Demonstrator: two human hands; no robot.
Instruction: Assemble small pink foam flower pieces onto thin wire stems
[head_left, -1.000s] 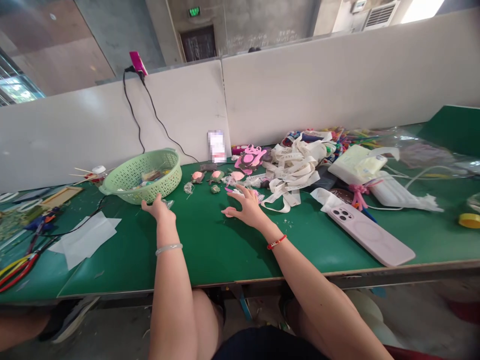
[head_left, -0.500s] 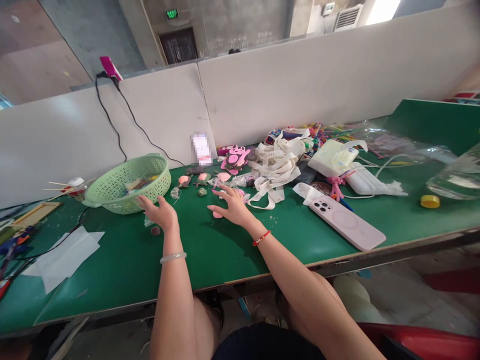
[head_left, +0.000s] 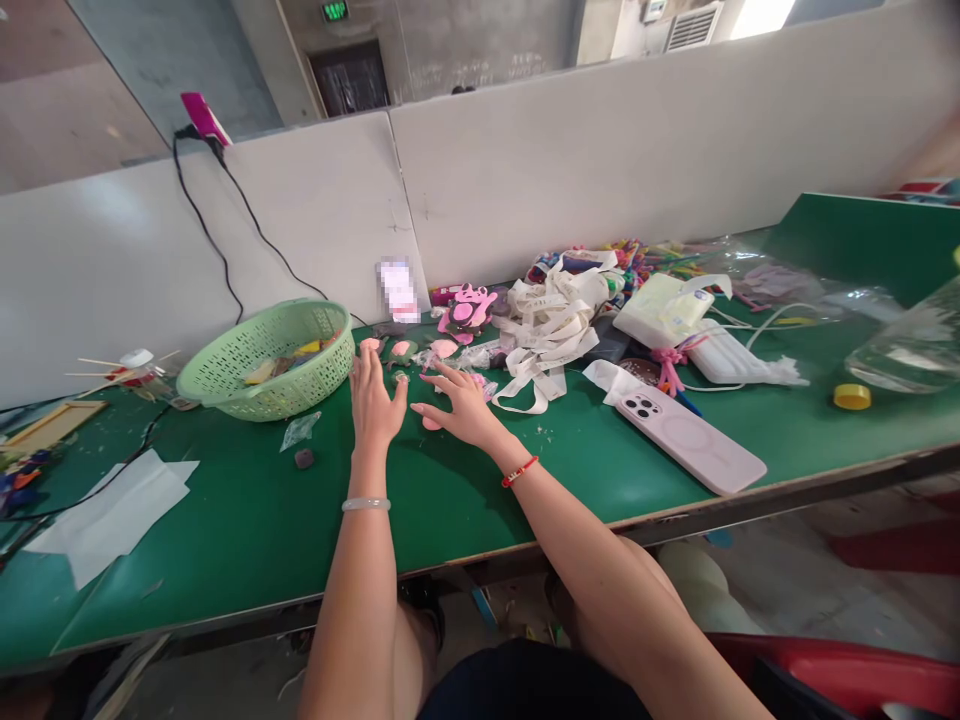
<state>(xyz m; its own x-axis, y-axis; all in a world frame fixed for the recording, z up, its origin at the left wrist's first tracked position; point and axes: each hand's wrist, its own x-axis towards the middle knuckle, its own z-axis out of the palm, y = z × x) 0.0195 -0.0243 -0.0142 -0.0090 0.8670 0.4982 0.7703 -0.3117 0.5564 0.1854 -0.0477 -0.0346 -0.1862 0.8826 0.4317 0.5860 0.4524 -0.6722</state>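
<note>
My left hand is open, fingers stretched forward, beside the light green plastic basket. Its fingertips partly cover small turtle-like figures, including a pink-topped one. Two more, one greenish and one pink, lie in a row to the right. With fingers apart and nothing visible gripped, my right hand hovers over or rests on the table; I cannot tell which. A small pink piece shows under its thumb. A grey-brown lump and a clear plastic bag lie left of my left hand.
A pink toy figure, tangled white ribbon and tissue pack crowd the back. A pink-cased phone lies on the right, near a yellow cap. White paper sheets lie left. A white partition stands behind.
My left hand has moved right, from the basket's front edge to the small figures. The basket sits slightly further right. My right hand has hardly moved.
</note>
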